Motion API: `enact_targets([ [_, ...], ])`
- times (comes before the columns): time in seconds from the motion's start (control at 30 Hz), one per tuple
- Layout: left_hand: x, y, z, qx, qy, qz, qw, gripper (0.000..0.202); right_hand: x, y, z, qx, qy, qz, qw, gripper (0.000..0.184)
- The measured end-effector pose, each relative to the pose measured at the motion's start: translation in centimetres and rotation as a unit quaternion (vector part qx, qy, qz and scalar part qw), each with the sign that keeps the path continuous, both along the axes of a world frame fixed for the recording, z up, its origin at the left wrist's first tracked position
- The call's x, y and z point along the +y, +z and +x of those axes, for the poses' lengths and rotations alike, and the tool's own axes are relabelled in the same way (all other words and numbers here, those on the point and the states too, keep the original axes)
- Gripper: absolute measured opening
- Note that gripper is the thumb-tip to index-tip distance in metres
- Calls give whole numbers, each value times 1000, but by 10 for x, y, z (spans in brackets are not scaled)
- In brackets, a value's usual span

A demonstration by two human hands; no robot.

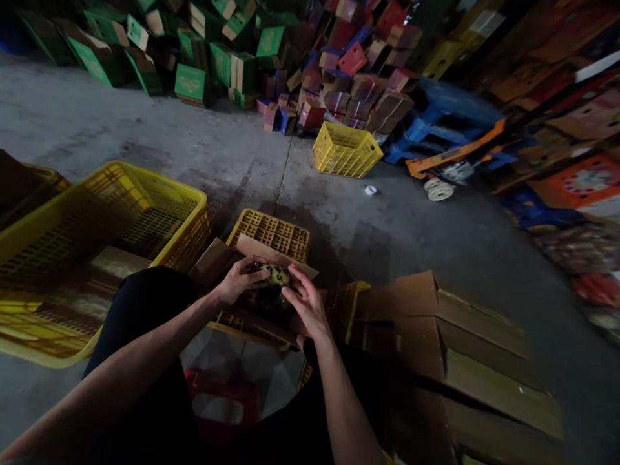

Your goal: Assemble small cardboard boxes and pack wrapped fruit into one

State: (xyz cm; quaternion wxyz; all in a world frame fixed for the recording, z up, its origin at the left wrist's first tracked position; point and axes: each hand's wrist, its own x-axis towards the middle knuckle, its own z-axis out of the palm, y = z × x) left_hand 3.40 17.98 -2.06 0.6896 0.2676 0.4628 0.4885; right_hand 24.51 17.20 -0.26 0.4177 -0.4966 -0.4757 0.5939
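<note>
My left hand [239,279] and my right hand [306,305] meet over an open cardboard box [227,253] in front of my knees. Between the fingertips of both sits a small yellow-green object with dark spots [277,276]; I cannot make out what it is. Both hands are curled around it, the left from the left side, the right from the lower right. The box rests on an upturned yellow plastic crate [272,232]. Its inside is dark and hidden.
A large yellow crate [121,206] stands at my left, stacked cardboard boxes [465,349] at my right. A red stool [217,400] shows between my legs. Further off lie another yellow crate [345,150], a blue pallet jack [445,135], and piles of green [194,58] and red boxes [358,71].
</note>
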Motion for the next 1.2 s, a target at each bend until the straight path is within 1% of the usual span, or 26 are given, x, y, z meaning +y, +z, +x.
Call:
enact_targets([
  [0.03,0,0,0,3,0,-4,1000,54,0,-2,0,-12,2,1,1000,48],
  [0.1,1,1,-1,-4,-19,-14,1000,54,1,-7,1,-22,-16,-8,1000,45],
  [0.2,0,5,-3,-23,-77,-27,996,60,2,-12,2,1,-56,-30,998,45],
  [0.27,-1,8,-4,-11,-112,-16,993,62,2,-14,3,13,-72,-37,997,46],
  [0.33,-2,10,-5,24,-126,14,992,58,2,-15,4,10,-81,-44,996,47],
  [0.47,-2,14,-5,95,-123,70,985,47,1,-15,5,-22,-80,-51,995,48],
  [0.6,-1,14,-5,139,-107,83,981,45,2,-13,2,-44,-69,-49,995,48],
  [0.77,0,7,-7,179,-99,110,973,47,2,-13,-2,-64,-68,-54,994,48],
  [0.87,0,4,-8,202,-91,105,969,48,2,-14,-2,-83,-62,-47,993,48],
  [0.97,0,5,-8,197,-95,93,971,50,2,-15,-1,-91,-62,-34,993,48],
  [1.07,-2,8,-7,152,-105,73,980,54,3,-15,0,-86,-73,-28,993,47],
  [1.2,-3,3,-6,116,-127,68,983,51,3,-13,1,-80,-87,-28,993,48],
])
